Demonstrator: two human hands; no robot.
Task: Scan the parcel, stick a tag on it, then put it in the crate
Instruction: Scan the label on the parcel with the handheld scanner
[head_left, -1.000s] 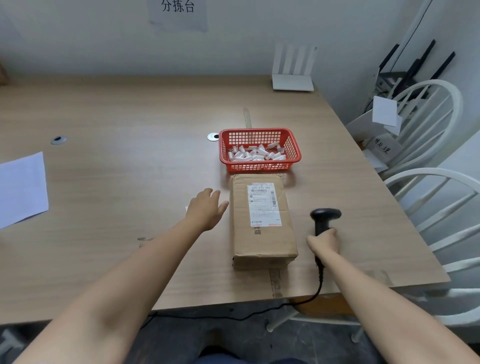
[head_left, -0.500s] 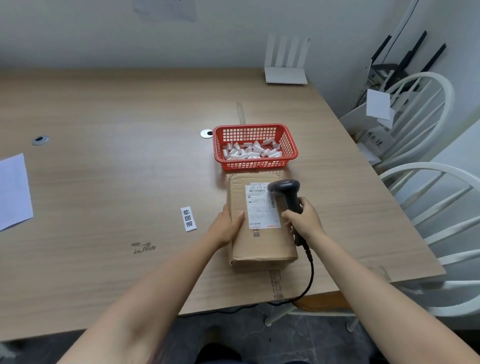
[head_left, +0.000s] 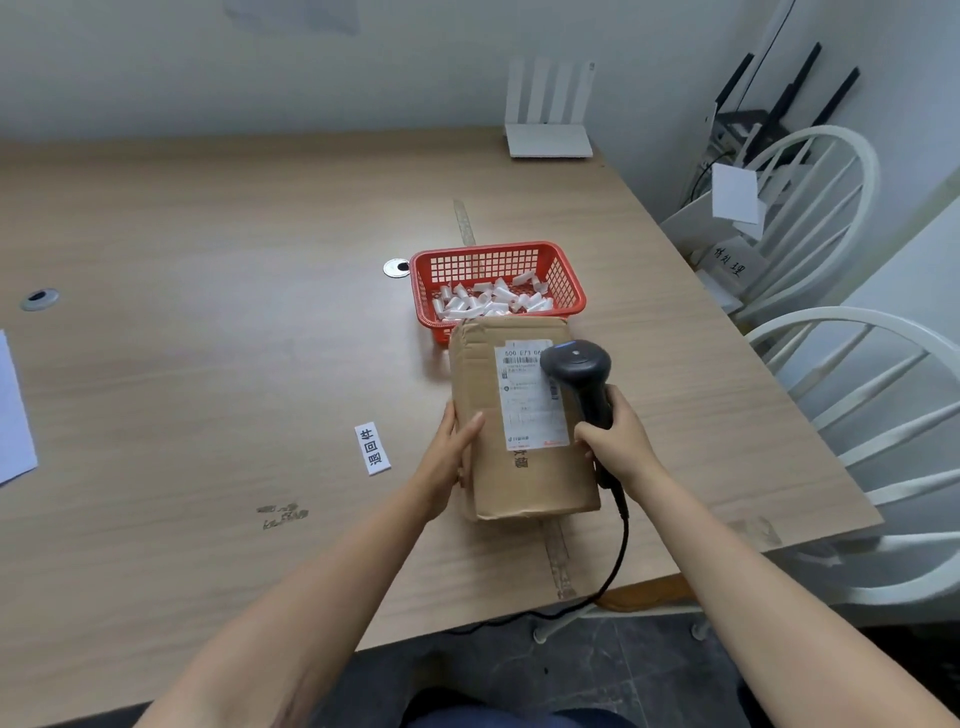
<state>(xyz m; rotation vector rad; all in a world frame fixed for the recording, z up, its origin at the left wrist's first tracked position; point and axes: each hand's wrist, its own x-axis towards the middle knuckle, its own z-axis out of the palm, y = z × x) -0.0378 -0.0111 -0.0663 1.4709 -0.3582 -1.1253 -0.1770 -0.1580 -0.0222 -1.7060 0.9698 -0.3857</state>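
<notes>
A brown cardboard parcel (head_left: 524, 483) with a white shipping label (head_left: 524, 410) lies on the wooden table (head_left: 208, 312), just in front of a red mesh crate (head_left: 441, 260) that holds several small white pieces. My left hand (head_left: 447, 457) grips the parcel's left edge and tilts that side up slightly. My right hand (head_left: 618, 441) holds a black corded scanner (head_left: 576, 364), whose head hovers over the label's right side. A white tag (head_left: 372, 448) with black characters lies flat on the table to the left of the parcel.
A white router (head_left: 548, 140) stands at the table's far edge. White chairs (head_left: 831, 332) stand close along the right edge, one bearing papers. A white sheet (head_left: 13, 415) lies at the far left. The scanner cable (head_left: 618, 551) hangs over the front edge.
My right hand lifted the scanner from the table at the right and brought it over the label. My left hand moved onto the parcel's left edge, uncovering the tag.
</notes>
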